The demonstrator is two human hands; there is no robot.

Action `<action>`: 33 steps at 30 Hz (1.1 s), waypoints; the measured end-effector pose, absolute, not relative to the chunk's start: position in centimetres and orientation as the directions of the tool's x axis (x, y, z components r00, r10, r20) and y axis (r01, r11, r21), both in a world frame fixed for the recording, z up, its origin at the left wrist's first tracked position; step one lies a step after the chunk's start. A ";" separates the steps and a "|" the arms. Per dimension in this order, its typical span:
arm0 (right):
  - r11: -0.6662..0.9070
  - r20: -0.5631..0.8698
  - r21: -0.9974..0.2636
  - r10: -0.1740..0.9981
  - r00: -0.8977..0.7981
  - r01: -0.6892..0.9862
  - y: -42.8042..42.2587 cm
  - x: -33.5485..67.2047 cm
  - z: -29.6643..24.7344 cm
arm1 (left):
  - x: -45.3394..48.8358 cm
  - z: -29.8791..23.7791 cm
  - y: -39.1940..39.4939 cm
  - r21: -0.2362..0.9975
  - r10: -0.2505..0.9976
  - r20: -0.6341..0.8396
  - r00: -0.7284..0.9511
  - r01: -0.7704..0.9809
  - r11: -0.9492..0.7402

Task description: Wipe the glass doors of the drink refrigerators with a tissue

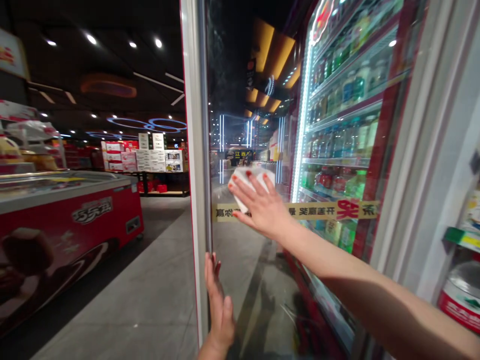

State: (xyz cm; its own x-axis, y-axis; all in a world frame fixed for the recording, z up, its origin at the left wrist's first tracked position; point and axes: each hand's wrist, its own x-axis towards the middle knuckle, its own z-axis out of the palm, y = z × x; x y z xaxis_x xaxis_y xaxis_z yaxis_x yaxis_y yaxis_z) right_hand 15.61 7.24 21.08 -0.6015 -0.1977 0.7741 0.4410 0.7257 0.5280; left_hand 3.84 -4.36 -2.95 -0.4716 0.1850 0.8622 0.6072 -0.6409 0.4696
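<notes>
Against the glass door [240, 100] the right hand [264, 207] lies flat, its grip spread, fingers pressing a white cloth [242, 176] to the pane just above a yellow sticker strip [318, 210]. The cloth sits under the fingertips. Wiping looks to be the step in hand; the next stroke calls for even pressure so the cloth does not slip. Lower and nearer, the left hand [219, 305], open and flat, braces the door frame [195, 125]. Bottles [337, 145] fill shelves to the right; a red freezer chest [75, 220] stands left.
</notes>
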 end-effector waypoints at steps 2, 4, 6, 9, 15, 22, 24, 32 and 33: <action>0.735 0.850 0.428 -0.129 -0.511 0.526 6.3 13.7 21.8 | 4.2 -2.7 -4.9 0.480 0.128 0.820 -0.557 0.550 -0.683; 0.736 0.825 0.459 -0.146 -0.546 0.497 5.4 12.6 18.1 | 4.2 -2.8 -5.3 0.465 0.040 0.780 -0.624 0.535 -0.706; 0.732 0.734 0.555 -0.208 -0.647 0.395 4.7 12.5 11.3 | 3.8 -3.3 -5.9 0.443 -0.043 0.765 -0.642 0.573 -0.689; 0.740 0.585 0.630 -0.253 -0.771 0.235 3.9 14.0 1.4 | 3.0 -5.0 -7.3 0.446 -0.053 0.813 -0.580 0.679 -0.583; 0.819 0.588 0.536 -0.191 -0.786 0.203 6.4 18.3 4.8 | 2.1 -5.4 -8.0 0.371 0.207 0.922 -0.328 0.902 -0.223; 0.630 0.978 -0.095 0.205 -0.047 0.771 11.5 24.0 26.9 | 2.5 4.8 -2.0 -0.107 0.146 0.985 0.095 0.991 0.081; 0.642 0.980 -0.007 0.157 -0.123 0.766 11.0 23.8 25.4 | 2.6 6.1 -0.9 -0.143 0.096 0.987 0.128 0.975 0.171; 0.643 0.962 0.103 0.129 -0.240 0.759 15.7 31.3 13.0 | 2.5 5.5 -0.2 -0.141 0.071 0.989 0.131 0.978 0.153; 0.616 0.983 -0.062 0.174 -0.059 0.785 16.8 32.5 13.8 | 2.5 5.5 -0.2 -0.140 0.073 0.989 0.131 0.979 0.148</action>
State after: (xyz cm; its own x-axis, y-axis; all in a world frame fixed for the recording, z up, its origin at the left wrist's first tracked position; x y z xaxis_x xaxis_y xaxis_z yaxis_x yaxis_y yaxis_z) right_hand 32.49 16.77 13.77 -0.0589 0.1740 0.9830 0.7855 0.6158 -0.0619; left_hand 2.46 -0.19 5.49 0.1307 0.0734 0.9887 0.9790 0.1477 -0.1404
